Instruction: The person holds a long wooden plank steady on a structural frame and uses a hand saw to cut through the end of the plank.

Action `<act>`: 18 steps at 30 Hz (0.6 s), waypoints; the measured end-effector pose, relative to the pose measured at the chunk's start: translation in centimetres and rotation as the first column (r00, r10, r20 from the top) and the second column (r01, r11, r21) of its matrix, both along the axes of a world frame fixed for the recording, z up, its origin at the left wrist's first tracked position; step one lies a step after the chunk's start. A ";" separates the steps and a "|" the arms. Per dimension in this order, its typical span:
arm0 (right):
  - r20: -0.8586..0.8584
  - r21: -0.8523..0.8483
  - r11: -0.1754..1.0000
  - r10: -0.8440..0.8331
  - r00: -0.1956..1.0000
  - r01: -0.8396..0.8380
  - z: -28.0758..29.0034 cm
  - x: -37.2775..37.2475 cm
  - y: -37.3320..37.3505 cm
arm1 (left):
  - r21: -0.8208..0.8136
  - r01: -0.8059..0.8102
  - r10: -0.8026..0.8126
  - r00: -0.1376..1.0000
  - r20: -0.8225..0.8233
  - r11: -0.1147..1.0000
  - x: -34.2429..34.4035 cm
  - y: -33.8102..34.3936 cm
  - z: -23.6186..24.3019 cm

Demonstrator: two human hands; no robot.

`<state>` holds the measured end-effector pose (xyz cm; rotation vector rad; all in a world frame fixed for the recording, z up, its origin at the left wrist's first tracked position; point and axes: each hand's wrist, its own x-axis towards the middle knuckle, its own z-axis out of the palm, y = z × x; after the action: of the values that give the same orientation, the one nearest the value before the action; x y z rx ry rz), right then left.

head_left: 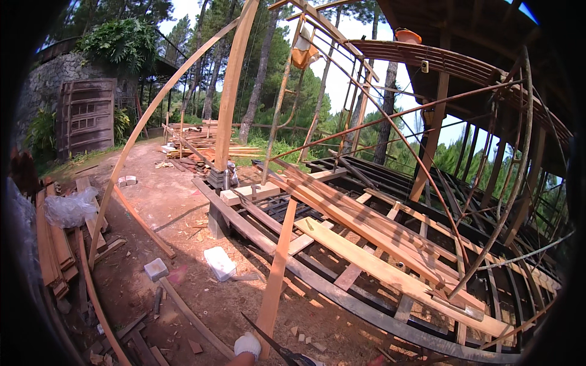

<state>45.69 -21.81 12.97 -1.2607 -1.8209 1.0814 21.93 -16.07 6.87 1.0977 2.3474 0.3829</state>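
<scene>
My left hand (247,345), in a white glove, is closed at the left edge of a long wooden plank (278,277), near its lower end. The plank slants up and away, its far end against the timber floor frame (317,282). Across the plank's lower part lies the dark, tapering blade of a handsaw (273,343), its tip pointing up and left. At the lower edge of the picture, by the saw's wide end, a sliver of white appears to be my gloved right hand (314,361). Its fingers and the saw's handle are mostly cut off.
Loose beams (378,262) lie across the floor frame on the right, under scaffold poles (406,131). A tall post (235,85) stands ahead. Boards (52,238) and plastic sheeting (70,206) lie at left. A white block (220,263) and offcuts sit on the dirt.
</scene>
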 end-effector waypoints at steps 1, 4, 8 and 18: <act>0.004 0.007 1.000 0.011 1.000 -0.011 1.2 0.9 -0.5 | 0.010 0.010 -0.009 1.000 -0.013 1.000 0.2 0.2 -0.3; 0.013 -0.004 0.999 0.048 0.999 -0.048 3.5 2.3 -1.9 | 0.012 0.017 -0.017 1.000 -0.023 1.000 0.1 0.2 -0.1; 0.046 -0.004 0.989 0.148 0.988 -0.148 -0.8 -5.9 6.6 | 0.027 0.019 -0.020 1.000 0.005 0.999 1.0 1.2 0.2; -0.301 -0.195 0.978 0.017 0.953 -0.079 3.6 5.0 -3.6 | 0.037 0.045 -0.042 0.996 -0.084 0.998 0.8 0.7 -0.3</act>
<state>50.73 -25.46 16.58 -1.0997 -1.5493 1.4336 22.74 -15.33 6.56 1.2021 2.3935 0.3744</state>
